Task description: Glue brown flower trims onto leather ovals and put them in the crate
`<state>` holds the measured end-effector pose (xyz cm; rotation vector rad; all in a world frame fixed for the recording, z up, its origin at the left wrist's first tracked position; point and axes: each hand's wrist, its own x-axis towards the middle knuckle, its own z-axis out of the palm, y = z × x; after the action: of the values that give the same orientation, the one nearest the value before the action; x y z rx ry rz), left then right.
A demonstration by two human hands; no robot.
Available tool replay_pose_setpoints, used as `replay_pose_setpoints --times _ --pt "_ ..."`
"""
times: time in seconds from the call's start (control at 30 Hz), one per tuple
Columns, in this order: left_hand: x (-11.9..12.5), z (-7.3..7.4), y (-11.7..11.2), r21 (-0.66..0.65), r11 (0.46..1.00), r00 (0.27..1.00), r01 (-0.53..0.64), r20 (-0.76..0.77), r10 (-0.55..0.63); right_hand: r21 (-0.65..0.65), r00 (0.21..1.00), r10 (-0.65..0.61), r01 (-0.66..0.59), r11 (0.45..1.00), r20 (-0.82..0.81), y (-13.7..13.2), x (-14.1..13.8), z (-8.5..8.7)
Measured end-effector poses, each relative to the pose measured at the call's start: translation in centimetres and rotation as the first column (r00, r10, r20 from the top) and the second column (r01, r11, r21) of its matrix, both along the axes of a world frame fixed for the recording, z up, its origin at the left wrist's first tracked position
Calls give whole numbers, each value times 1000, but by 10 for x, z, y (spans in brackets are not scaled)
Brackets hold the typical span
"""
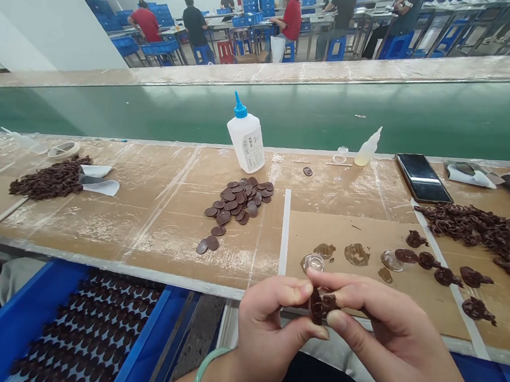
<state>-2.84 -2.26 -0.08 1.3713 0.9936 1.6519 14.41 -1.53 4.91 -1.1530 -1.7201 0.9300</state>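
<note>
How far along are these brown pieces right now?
Done, it seems: rows of brown discs in the blue tray, plus a smooth-edged pile on the board. In hand: a rough dark piece pinched between the left hand and right hand. Left: the rough-edged heap at right.

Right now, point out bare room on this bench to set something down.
Free board lies between the left brown scrap heap and the brown discs, and between the white strip and the phone. Crowded: the right, around the larger scrap heap.
</note>
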Motion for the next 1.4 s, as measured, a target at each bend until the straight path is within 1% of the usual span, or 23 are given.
replay_pose_setpoints --times 0.2,0.4,0.5,0.6,0.67,0.7,0.8,0.9,1.03,1.2,1.3,1.4 --pt "0 -4 0 11 1000 1000 4 7 -4 15 999 5 -5 1000 35 -1 1 -1" --pt "2 1 -1 -29 999 998 41 48 -40 16 1000 13 -13 1000 20 -3 4 -1" --pt "6 1 0 -60 988 975 143 178 -131 46 1000 27 -28 999 10 -2 6 -1" --pt "10 1 2 -73 959 907 275 352 -233 18 999 42 -43 999 34 -3 8 -2" --pt "13 2 3 -87 941 861 328 438 -259 -16 999 32 -32 999 39 -4 9 -4" --pt "13 3 3 -106 933 843 345 473 -258 -14 999 27 -27 1000 37 -4 9 -5" --pt "15 8 3 -184 910 806 370 551 -216 71 994 48 -55 996 96 -5 8 -8" --pt "16 11 3 -216 898 783 385 591 -194 162 982 43 -73 984 182 -3 7 -10" --pt "18 10 3 -208 895 775 394 599 -202 215 980 33 -75 974 194 -1 5 -11" --pt "19 8 2 -158 902 761 401 606 -232 292 983 38 -90 952 179 1 2 -15" --pt "20 8 2 -165 900 765 403 601 -232 416 980 -14 -71 907 196 3 -1 -18" --pt "20 7 2 -198 892 769 406 602 -216 564 970 -82 -64 823 229 5 -4 -22"
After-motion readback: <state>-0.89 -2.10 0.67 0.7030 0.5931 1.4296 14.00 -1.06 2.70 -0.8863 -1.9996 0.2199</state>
